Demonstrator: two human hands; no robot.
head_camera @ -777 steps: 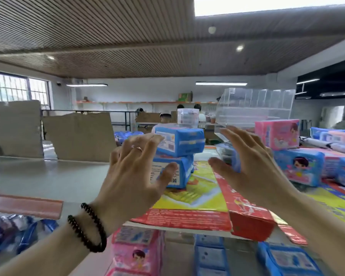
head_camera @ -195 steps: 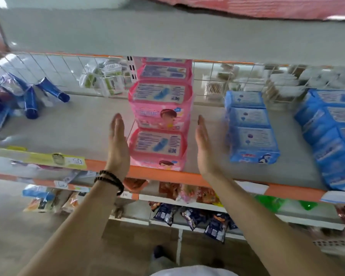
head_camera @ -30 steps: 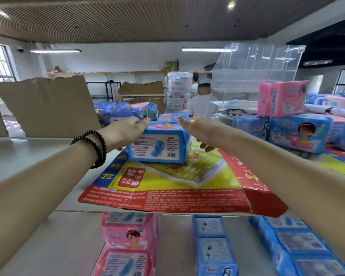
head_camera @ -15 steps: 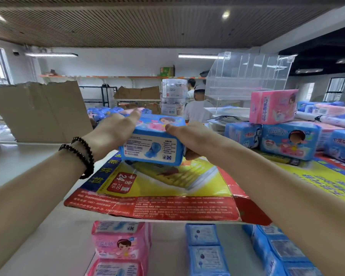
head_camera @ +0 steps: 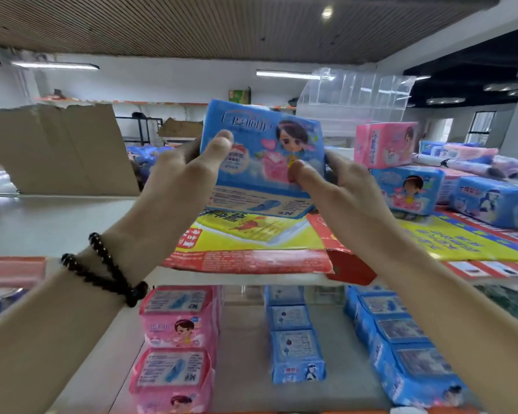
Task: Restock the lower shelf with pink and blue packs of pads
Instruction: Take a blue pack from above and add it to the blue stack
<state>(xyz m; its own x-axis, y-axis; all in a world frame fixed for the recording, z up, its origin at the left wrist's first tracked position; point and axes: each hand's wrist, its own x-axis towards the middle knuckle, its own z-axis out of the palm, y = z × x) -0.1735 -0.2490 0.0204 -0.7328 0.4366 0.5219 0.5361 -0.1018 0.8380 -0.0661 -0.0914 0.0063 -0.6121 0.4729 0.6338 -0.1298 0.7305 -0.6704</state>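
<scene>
You've got the blue pack [head_camera: 262, 158] up off the top shelf [head_camera: 42, 216], left hand [head_camera: 186, 177] gripping its left end, right hand [head_camera: 338, 186] pinching its right end, long axis running side to side between them. The lower shelf [head_camera: 243, 354] sits straight below your wrists, the blue row [head_camera: 293, 333] closer to your right hand than the pink row [head_camera: 177, 345]

Legible text is scarce. The flattened yellow-and-red carton [head_camera: 251, 243] on the upper shelf bears a red tag with the numeral "24", seen upside down. Directly below that carton, the pink pack [head_camera: 177, 306] on the lower shelf shows a mark resembling "KT". All other print on the packs is too blurred to read.
</scene>
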